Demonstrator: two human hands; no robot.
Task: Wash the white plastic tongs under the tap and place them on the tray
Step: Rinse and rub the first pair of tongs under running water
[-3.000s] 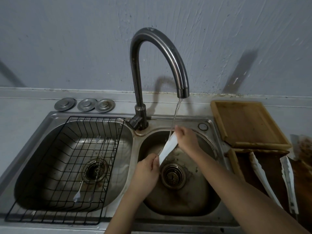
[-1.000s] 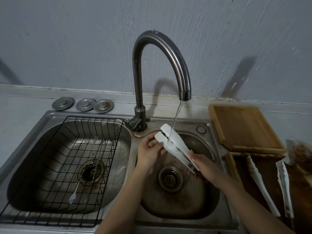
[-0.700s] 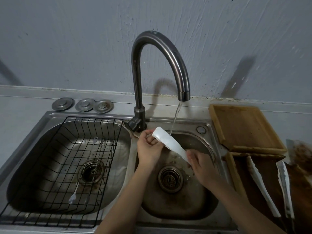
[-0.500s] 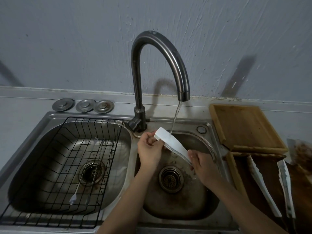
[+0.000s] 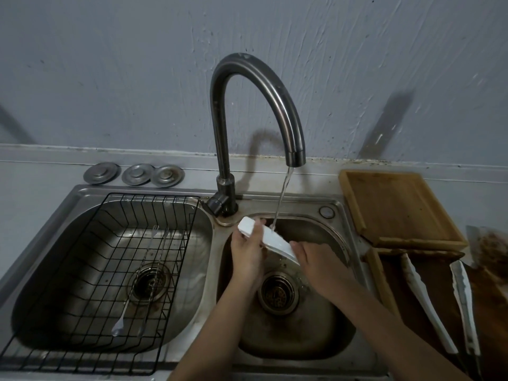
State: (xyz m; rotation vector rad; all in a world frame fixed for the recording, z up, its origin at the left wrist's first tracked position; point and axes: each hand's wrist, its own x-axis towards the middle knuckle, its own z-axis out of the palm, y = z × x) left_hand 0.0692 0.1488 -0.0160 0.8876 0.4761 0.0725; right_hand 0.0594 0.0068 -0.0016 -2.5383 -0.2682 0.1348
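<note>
White plastic tongs [image 5: 275,240] lie slanted over the right sink basin [image 5: 324,334], with the stream from the dark curved tap [image 5: 295,158] landing on them. My left hand [image 5: 247,251] grips the upper, hinged end near the basin's back rim. My right hand [image 5: 316,259] is closed around the lower end, hiding the tips. A wooden tray [image 5: 384,281] at the right holds two more white tongs [image 5: 423,301].
The left basin holds a black wire rack [image 5: 90,270] with thin metal utensils [image 5: 143,279] lying in it. Three round metal plugs [image 5: 134,174] sit behind it on the counter. A second wooden tray [image 5: 395,207] stands at the back right.
The tongs were turned from spread arms to pressed-together arms under the stream. My right hand slid up along them, and my left hand shifted on the upper end.
</note>
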